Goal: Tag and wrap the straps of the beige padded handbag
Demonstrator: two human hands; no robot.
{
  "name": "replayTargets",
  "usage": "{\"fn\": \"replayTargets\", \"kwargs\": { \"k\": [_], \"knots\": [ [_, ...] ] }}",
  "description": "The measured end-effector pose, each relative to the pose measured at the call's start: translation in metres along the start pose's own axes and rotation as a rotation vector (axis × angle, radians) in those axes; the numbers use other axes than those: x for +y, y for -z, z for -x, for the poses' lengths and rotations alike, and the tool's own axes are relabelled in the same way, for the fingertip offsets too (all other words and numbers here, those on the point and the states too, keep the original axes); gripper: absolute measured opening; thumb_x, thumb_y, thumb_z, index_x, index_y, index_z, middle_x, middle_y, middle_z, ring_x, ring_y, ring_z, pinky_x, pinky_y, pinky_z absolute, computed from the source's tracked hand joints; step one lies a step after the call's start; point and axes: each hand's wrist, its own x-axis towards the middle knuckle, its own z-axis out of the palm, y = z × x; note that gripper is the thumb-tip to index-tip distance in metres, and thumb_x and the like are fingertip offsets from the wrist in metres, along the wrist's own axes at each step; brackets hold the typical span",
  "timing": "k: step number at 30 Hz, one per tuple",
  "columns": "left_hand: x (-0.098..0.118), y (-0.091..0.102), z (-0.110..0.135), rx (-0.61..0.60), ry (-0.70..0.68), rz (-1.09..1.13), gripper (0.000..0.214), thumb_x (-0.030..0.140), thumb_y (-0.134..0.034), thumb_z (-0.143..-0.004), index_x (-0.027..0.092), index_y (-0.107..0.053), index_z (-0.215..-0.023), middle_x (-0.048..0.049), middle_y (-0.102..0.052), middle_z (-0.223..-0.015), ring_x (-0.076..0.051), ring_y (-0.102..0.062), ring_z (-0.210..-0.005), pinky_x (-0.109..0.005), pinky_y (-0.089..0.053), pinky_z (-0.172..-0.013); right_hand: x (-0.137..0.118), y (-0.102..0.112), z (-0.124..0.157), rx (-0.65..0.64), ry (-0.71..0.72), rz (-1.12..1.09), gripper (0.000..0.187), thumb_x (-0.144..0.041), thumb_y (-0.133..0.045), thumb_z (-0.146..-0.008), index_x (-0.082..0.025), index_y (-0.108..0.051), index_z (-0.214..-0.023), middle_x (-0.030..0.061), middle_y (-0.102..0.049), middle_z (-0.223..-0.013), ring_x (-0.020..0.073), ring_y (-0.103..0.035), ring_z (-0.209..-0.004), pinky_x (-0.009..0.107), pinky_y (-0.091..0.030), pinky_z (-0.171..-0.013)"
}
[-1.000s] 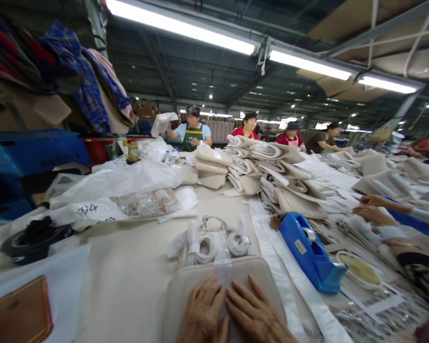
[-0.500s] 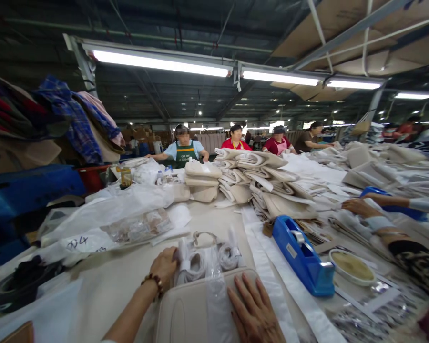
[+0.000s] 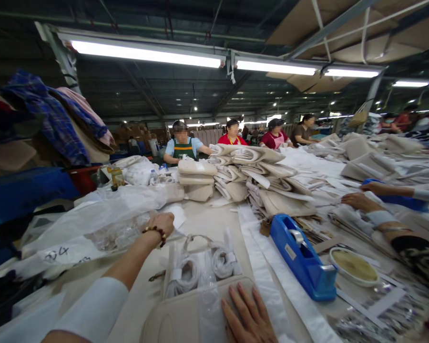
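Observation:
A beige bag lies at the near edge of the table with a strip of clear plastic across its front. Behind its edge are coiled straps wrapped in white, and a small metal clip sticks out to the left. My right hand rests flat on the bag, fingers spread. My left hand, with a beaded bracelet at the wrist, is beyond the bag beside some white sheets. Its fingers curl downward, and their tips are hidden.
A blue tape dispenser stands right of the bag, near a round dish. Folded beige pieces are stacked behind. Clear plastic bags lie left. A co-worker's hands work at the right; several people sit opposite.
My left hand has left the bag's far left edge and moved forward and left toward the white sheets. My right hand stays flat on the bag. The view has shifted slightly.

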Motion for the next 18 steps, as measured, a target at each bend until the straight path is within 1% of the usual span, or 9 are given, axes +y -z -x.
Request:
{"fn": "replayTargets", "kwargs": {
  "k": [3, 5, 7, 10, 12, 14, 16, 18],
  "knots": [
    [0.026, 0.016, -0.006, 0.016, -0.051, 0.057, 0.023, 0.036, -0.055, -0.086, 0.014, -0.060, -0.093, -0.0052, -0.062, -0.098, -0.019, -0.059, -0.093, -0.040, -0.048, -0.084, 0.000, 0.002, -0.001, -0.024, -0.008, -0.015, 0.029, -0.031, -0.053, -0.084, -0.024, -0.061, -0.112, 0.0055, -0.064, -0.112, 0.0242, -0.056, -0.106, 0.045, -0.010, -0.111],
    [0.045, 0.015, -0.005, 0.001, -0.090, 0.119, 0.024, 0.037, -0.055, -0.086, 0.014, -0.060, -0.089, -0.0038, -0.063, -0.093, -0.017, -0.060, -0.088, -0.038, -0.049, -0.080, -0.001, 0.004, -0.002, -0.029, -0.027, -0.032, 0.030, -0.032, -0.052, -0.085, -0.024, -0.061, -0.112, 0.0057, -0.064, -0.113, 0.0242, -0.055, -0.108, 0.044, -0.011, -0.111],
    [0.062, 0.002, 0.003, -0.029, -0.127, 0.190, 0.023, 0.036, -0.054, -0.086, 0.014, -0.061, -0.087, -0.0020, -0.064, -0.087, -0.015, -0.061, -0.080, -0.034, -0.051, -0.074, -0.003, 0.007, -0.004, -0.022, -0.057, -0.053, 0.030, -0.035, -0.051, -0.085, -0.023, -0.062, -0.111, 0.0061, -0.063, -0.113, 0.0243, -0.053, -0.109, 0.043, -0.012, -0.111],
    [0.077, -0.032, 0.029, -0.089, -0.180, 0.273, 0.020, 0.031, -0.057, -0.085, 0.012, -0.060, -0.079, 0.0010, -0.062, -0.074, -0.012, -0.060, -0.068, -0.029, -0.051, -0.065, -0.007, 0.015, -0.008, -0.039, -0.112, -0.095, 0.030, -0.034, -0.050, -0.086, -0.022, -0.061, -0.110, 0.0064, -0.062, -0.115, 0.0244, -0.049, -0.114, 0.041, -0.015, -0.110],
    [0.075, -0.052, 0.052, -0.089, -0.203, 0.292, 0.014, 0.022, -0.058, -0.082, 0.013, -0.059, -0.071, 0.0011, -0.061, -0.068, -0.012, -0.059, -0.066, -0.028, -0.049, -0.065, -0.010, 0.022, -0.011, -0.101, -0.161, -0.151, 0.031, -0.030, -0.050, -0.086, -0.021, -0.059, -0.113, 0.0065, -0.059, -0.121, 0.0253, -0.045, -0.119, 0.043, -0.023, -0.107],
    [0.063, -0.064, 0.077, -0.038, -0.212, 0.304, 0.012, 0.017, -0.053, -0.082, 0.014, -0.058, -0.071, -0.0007, -0.062, -0.068, -0.014, -0.060, -0.069, -0.028, -0.048, -0.069, -0.013, 0.028, -0.014, -0.182, -0.214, -0.221, 0.033, -0.025, -0.050, -0.085, -0.021, -0.057, -0.117, 0.0070, -0.054, -0.127, 0.0272, -0.041, -0.122, 0.047, -0.031, -0.102],
    [0.043, -0.070, 0.099, 0.039, -0.203, 0.316, 0.015, 0.021, -0.045, -0.085, 0.016, -0.058, -0.081, -0.0042, -0.065, -0.079, -0.016, -0.061, -0.078, -0.030, -0.047, -0.077, -0.015, 0.032, -0.016, -0.232, -0.244, -0.275, 0.035, -0.021, -0.048, -0.085, -0.020, -0.055, -0.120, 0.0079, -0.051, -0.130, 0.0286, -0.040, -0.124, 0.050, -0.035, -0.099],
    [0.020, -0.077, 0.121, 0.167, -0.180, 0.331, 0.026, 0.032, -0.040, -0.084, 0.016, -0.056, -0.096, -0.0095, -0.064, -0.100, -0.021, -0.058, -0.095, -0.036, -0.044, -0.089, -0.015, 0.034, -0.017, -0.240, -0.258, -0.305, 0.037, -0.018, -0.047, -0.085, -0.020, -0.054, -0.121, 0.0085, -0.050, -0.132, 0.0291, -0.039, -0.124, 0.053, -0.036, -0.098]
  ]
}}
